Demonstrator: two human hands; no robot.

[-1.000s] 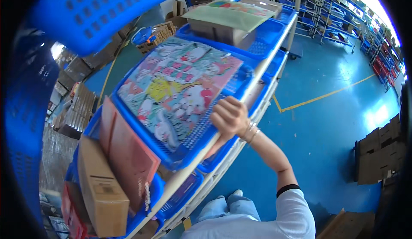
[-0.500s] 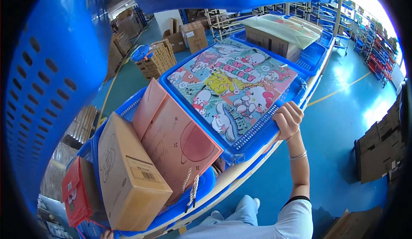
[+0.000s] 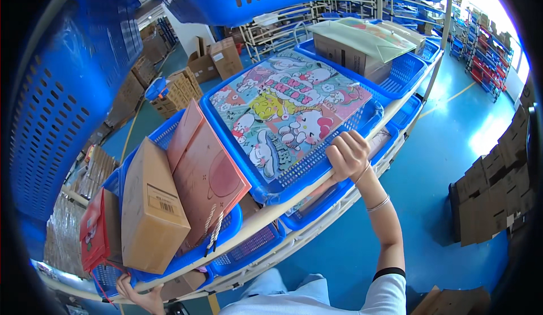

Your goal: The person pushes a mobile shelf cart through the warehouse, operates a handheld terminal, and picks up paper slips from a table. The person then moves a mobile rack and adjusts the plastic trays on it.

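My right hand (image 3: 348,155) is closed over the cream rail (image 3: 291,201) of a tiered cart, beside the rim of a blue basket (image 3: 334,171). A flat, colourful cartoon-printed box or bag (image 3: 294,108) lies in that basket. Low on the left, my left hand (image 3: 140,297) has its fingers curled at the same rail, below a red gift bag (image 3: 95,236). To the right of that bag a brown cardboard box (image 3: 153,202) leans tilted in a blue basket. Against it rests a pink gift bag (image 3: 212,179) with rope handles.
Blue baskets (image 3: 283,1) hang over the top, with another perforated wall (image 3: 51,106) at the left. A pale green bag (image 3: 362,38) lies on a carton farther along the cart. Stacked cartons (image 3: 492,185) stand at the right, and lower-tier baskets (image 3: 249,250) show beneath.
The cart's near side has shifted left in view, showing more of its lower tier. My right hand appears farther left, still on the rail; more of my left hand shows.
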